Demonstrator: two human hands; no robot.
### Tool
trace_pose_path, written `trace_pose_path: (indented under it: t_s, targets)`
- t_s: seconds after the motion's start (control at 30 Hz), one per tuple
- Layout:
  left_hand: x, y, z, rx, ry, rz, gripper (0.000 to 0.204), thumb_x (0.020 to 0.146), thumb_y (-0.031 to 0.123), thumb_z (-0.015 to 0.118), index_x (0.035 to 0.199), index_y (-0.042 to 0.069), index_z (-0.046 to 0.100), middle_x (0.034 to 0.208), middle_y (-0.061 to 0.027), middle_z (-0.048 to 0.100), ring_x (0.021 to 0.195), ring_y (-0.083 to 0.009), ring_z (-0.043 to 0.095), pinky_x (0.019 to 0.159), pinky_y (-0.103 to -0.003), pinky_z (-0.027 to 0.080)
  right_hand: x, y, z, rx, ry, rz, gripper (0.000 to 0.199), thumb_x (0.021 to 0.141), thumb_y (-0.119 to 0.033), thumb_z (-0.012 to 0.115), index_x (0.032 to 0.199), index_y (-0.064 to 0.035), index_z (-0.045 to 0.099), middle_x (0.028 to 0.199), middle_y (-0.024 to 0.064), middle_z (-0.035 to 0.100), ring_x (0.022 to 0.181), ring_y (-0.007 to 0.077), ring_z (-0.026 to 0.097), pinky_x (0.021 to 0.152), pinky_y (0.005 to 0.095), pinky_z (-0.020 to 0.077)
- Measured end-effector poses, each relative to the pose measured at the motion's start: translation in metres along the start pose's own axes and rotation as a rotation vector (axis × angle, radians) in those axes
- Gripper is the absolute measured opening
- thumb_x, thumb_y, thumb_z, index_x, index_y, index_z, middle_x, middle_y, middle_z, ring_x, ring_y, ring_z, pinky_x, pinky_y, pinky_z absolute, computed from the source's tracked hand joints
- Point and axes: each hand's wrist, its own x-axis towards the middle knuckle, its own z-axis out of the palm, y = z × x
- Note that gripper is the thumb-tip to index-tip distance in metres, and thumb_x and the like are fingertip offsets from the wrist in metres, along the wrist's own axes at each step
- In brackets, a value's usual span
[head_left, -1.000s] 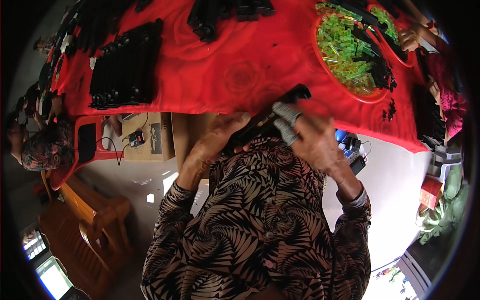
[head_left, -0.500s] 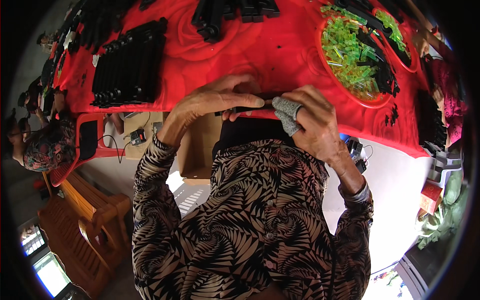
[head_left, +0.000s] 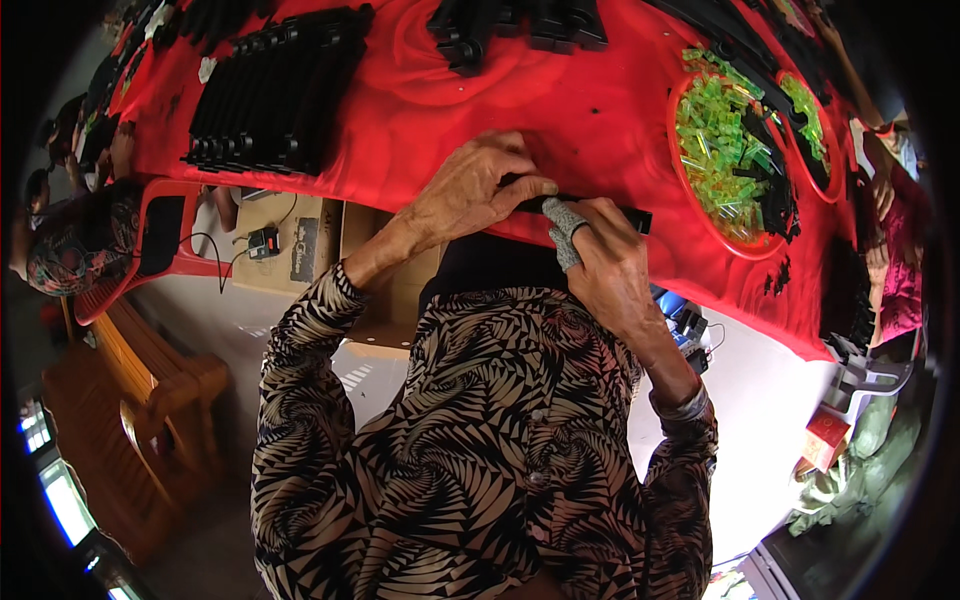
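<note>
Both hands meet at the near edge of the red-covered table, closed on a long, thin black plastic piece (head_left: 638,218). Its end sticks out beyond the knuckles of my right hand (head_left: 608,250). That hand wears grey cloth covers on finger and thumb and presses the piece from above. My left hand (head_left: 478,185) grips the other end, thumb stretched along the top and fingers curled behind. Most of the piece between the hands is hidden by fingers.
Rows of black plastic parts (head_left: 280,95) lie at the left, with more black parts (head_left: 515,30) at the far middle. A red tray (head_left: 674,150) of small yellow-green clear pieces (head_left: 712,135) stands at the right. A red chair (head_left: 185,262) is left; people sit along both sides.
The black piece now shows past my right hand, where it was mostly hidden before. My left fingers have curled in more. The whole view has shifted, with table things sitting slightly further right.
</note>
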Motion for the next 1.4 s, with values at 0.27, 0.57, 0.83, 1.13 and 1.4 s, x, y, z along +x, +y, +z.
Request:
trace_pose_path:
  t_s: [0.27, 0.57, 0.83, 1.13, 1.4]
  targets:
    - [-0.045, 0.003, 0.006, 0.179, 0.326, 0.207, 0.028, 0.076, 0.012, 0.079, 0.102, 0.006, 0.069, 0.108, -0.0088, 0.061, 0.098, -0.0279, 0.057, 0.079, -0.039, 0.050, 0.005, 0.007, 0.007, -0.009, 0.052, 0.027, 0.041, 0.062, 0.011, 0.060, 0.102, 0.0053, 0.066, 0.092, 0.0160, 0.065, 0.084, 0.0322, 0.061, 0.074, 0.0425, 0.0516]
    - [-0.054, -0.017, 0.024, 0.077, 0.348, 0.221, 0.025, 0.077, -0.004, 0.073, 0.099, 0.007, 0.071, 0.108, -0.0079, 0.058, 0.097, -0.0262, 0.059, 0.076, -0.036, 0.052, 0.010, 0.007, 0.005, -0.056, -0.062, -0.005, 0.034, 0.064, 0.011, 0.060, 0.098, 0.0061, 0.065, 0.086, 0.0159, 0.062, 0.079, 0.0325, 0.059, 0.069, 0.0435, 0.0501]
    - [-0.052, -0.019, 0.025, 0.037, 0.350, 0.225, 0.024, 0.077, -0.005, 0.072, 0.098, 0.006, 0.071, 0.106, -0.0088, 0.059, 0.093, -0.0254, 0.060, 0.075, -0.035, 0.053, 0.023, -0.003, -0.003, -0.156, -0.157, -0.002, 0.039, 0.068, 0.010, 0.060, 0.106, 0.0052, 0.066, 0.088, 0.0181, 0.062, 0.076, 0.0341, 0.059, 0.068, 0.0436, 0.0505]
    - [-0.056, -0.013, 0.026, 0.040, 0.380, 0.285, 0.030, 0.073, -0.007, 0.074, 0.097, 0.010, 0.073, 0.106, -0.0088, 0.062, 0.094, -0.0261, 0.061, 0.073, -0.036, 0.052, -0.007, 0.003, -0.027, -0.103, 0.056, 0.005, 0.040, 0.078, 0.006, 0.071, 0.116, 0.0032, 0.063, 0.104, 0.0178, 0.068, 0.085, 0.0349, 0.065, 0.072, 0.0421, 0.0535]
    - [-0.039, 0.001, 0.048, 0.023, 0.290, 0.322, 0.033, 0.071, -0.006, 0.077, 0.098, 0.013, 0.073, 0.108, -0.0068, 0.062, 0.094, -0.0244, 0.060, 0.076, -0.037, 0.049, -0.034, -0.003, -0.037, -0.183, 0.089, 0.113, 0.043, 0.072, -0.004, 0.078, 0.114, 0.0016, 0.066, 0.092, 0.0169, 0.064, 0.085, 0.0320, 0.062, 0.070, 0.0417, 0.0519]
